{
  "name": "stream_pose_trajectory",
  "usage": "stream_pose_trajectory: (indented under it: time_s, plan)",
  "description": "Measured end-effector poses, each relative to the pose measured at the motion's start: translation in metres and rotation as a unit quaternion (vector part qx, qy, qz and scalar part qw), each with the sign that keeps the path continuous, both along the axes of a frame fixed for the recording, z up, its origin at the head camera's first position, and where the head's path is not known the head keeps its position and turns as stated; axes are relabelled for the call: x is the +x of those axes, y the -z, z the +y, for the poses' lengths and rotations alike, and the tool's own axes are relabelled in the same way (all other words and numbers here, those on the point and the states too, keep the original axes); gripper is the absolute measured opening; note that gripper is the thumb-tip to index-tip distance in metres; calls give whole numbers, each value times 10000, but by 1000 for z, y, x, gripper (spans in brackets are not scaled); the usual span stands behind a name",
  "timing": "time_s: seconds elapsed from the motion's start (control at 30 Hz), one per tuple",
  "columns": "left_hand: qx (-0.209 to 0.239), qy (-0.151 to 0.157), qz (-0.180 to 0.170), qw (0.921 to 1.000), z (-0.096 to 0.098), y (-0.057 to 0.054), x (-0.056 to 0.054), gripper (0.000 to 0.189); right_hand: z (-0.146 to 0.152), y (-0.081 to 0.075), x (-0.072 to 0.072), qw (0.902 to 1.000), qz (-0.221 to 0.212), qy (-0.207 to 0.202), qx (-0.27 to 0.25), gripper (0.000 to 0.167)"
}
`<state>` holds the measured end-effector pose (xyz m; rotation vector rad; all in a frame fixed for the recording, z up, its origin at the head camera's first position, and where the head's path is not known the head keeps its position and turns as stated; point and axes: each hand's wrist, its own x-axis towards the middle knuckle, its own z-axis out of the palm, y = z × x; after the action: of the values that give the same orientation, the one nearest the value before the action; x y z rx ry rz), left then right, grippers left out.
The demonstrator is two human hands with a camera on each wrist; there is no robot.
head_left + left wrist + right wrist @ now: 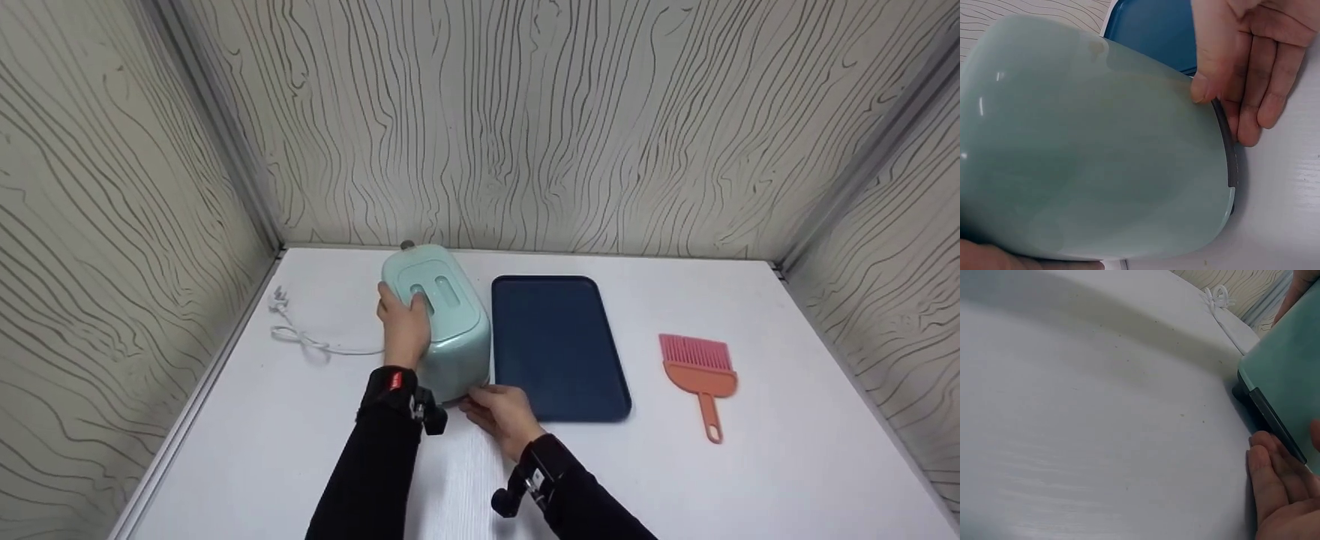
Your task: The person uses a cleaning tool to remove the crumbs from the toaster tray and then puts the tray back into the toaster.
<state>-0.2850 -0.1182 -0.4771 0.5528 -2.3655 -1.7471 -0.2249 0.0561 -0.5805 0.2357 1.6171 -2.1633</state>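
Note:
A mint-green toaster (457, 358) with two slots in its top stands on the table, its near end facing me. My left hand (405, 328) grips its left side, thumb on the top by a slot, fingers over the outer edge. At the lower right corner of the near end is my right hand (506, 414). In the left wrist view, the right thumb (1201, 87) presses on the toaster's end, and the other fingers reach to its bottom edge by a dark strip (1228, 147). That strip (1276, 426) also shows just above the right fingers in the right wrist view.
A dark blue tray (559, 349) lies right of the toaster. Farther right is an orange dustpan (701, 379) with a pink brush (696, 352). A looped white cord (304, 339) with a plug runs out left. Small crumbs (1182, 415) dot the white table.

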Motion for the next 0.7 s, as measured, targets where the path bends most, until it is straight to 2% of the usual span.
stream_pose_trajectory:
  time_s: [0.3, 0.7]
  plan:
    - [-32, 76, -216, 9997, -1, -1, -2, 76, -3, 4, 0, 9994, 128, 98, 293, 38]
    - [-94, -2, -176, 9998, 2, -3, -1, 75, -1, 6, -2, 9989, 142, 61, 449, 35]
